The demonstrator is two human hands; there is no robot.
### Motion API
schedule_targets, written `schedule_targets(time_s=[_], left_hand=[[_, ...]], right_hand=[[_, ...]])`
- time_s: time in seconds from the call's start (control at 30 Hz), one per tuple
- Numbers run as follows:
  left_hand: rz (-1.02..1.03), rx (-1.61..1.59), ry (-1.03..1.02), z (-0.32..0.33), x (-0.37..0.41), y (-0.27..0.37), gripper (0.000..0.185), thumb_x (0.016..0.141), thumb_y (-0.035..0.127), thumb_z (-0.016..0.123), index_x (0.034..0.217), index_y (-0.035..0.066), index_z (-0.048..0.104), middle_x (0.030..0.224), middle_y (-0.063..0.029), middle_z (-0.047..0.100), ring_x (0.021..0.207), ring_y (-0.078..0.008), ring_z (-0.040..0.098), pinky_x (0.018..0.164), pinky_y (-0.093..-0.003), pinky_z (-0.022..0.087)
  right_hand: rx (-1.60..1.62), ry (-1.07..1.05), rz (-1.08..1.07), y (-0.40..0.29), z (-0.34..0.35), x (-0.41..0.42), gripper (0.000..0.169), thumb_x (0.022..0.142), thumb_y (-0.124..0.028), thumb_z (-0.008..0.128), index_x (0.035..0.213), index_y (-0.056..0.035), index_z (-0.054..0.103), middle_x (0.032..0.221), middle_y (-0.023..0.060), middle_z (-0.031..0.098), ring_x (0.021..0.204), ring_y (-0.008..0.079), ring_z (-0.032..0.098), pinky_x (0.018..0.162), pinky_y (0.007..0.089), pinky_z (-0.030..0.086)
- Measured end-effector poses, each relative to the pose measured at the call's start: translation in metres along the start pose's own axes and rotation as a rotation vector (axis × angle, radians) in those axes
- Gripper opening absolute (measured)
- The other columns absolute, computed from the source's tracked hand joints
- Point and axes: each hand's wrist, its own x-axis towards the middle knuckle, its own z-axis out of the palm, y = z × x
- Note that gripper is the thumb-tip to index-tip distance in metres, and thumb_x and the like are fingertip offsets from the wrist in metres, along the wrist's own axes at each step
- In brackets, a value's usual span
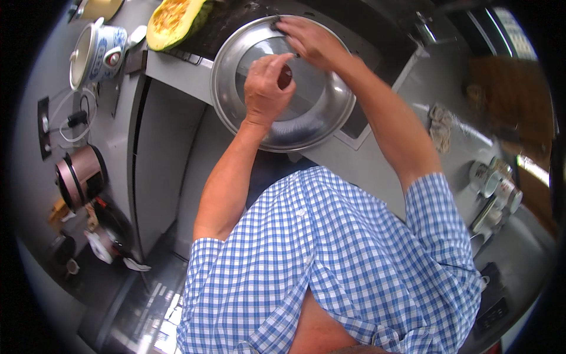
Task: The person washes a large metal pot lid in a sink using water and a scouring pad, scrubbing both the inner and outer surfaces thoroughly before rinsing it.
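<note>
A large round pan lid (323,125), with a broad stainless steel rim and a glass centre, lies tilted below my hands over the sink area. My left hand (266,90) is closed around its reddish-brown knob (285,77); the fingers hide part of the knob. On the far side of the lid, my right hand (311,42) reaches over the metal rim. Its fingertips press a small dark thing (277,25), perhaps a scrubber, against the rim. Blur and the fingers keep me from telling exactly what it is.
A cut pumpkin half (174,22) rests at the far left, beside a blue-and-white ceramic electric pot (104,55). Farther left is a pink rice cooker (82,177). To the right are a faucet (423,22), a crumpled cloth (440,126) and several cups (486,179).
</note>
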Motion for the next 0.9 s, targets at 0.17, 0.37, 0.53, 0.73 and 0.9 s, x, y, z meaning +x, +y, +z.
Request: schedule_targets(time_s=[0.17,0.37,0.53,0.73,0.9], left_hand=[[0.03,0.036,0.063,0.006,0.007,-0.008,0.051,0.067,-0.001,0.075,0.116,0.013,0.07,0.104,-0.0096,0.068,0.098,-0.0312,0.066,0.091,-0.0419,0.052],[-0.047,0.131,0.08,-0.025,-0.01,-0.009,0.045,0.071,-0.002,0.075,0.114,0.008,0.071,0.108,-0.0122,0.068,0.104,-0.0326,0.065,0.093,-0.0427,0.052],[-0.101,0.132,0.094,-0.035,-0.008,-0.01,0.04,0.07,-0.004,0.074,0.108,0.009,0.074,0.105,-0.0112,0.067,0.1,-0.0319,0.064,0.092,-0.0414,0.052],[-0.096,0.131,0.044,-0.018,-0.002,-0.019,0.038,0.072,-0.003,0.071,0.107,0.011,0.076,0.101,-0.009,0.067,0.095,-0.0299,0.064,0.087,-0.0409,0.051],[-0.251,0.185,0.021,-0.024,0.023,-0.047,0.034,0.076,0.004,0.067,0.107,0.012,0.078,0.095,-0.008,0.067,0.091,-0.0267,0.063,0.087,-0.0399,0.049]], right_hand=[[0.043,0.021,0.254,0.032,-0.004,-0.01,0.046,0.102,-0.023,0.055,0.145,-0.0064,0.055,0.153,0.0177,0.051,0.14,0.0362,0.048,0.116,0.0441,0.041],[0.04,0.195,0.329,-0.079,-0.016,-0.136,0.051,0.097,-0.009,0.058,0.147,-0.0011,0.05,0.153,0.0221,0.047,0.139,0.0404,0.048,0.117,0.0448,0.04],[0.105,0.236,0.357,-0.067,-0.014,-0.105,0.047,0.095,-0.006,0.054,0.142,0.0011,0.055,0.148,0.0222,0.052,0.133,0.0402,0.053,0.113,0.045,0.043],[0.12,0.261,0.263,-0.015,-0.002,-0.056,0.039,0.092,-0.004,0.054,0.129,0.0003,0.065,0.136,0.0201,0.062,0.124,0.04,0.059,0.108,0.0449,0.047],[0.045,0.285,0.118,-0.083,-0.005,-0.08,0.041,0.081,0.0,0.065,0.121,-0.0045,0.07,0.127,0.0122,0.065,0.122,0.0343,0.059,0.105,0.0455,0.049]])
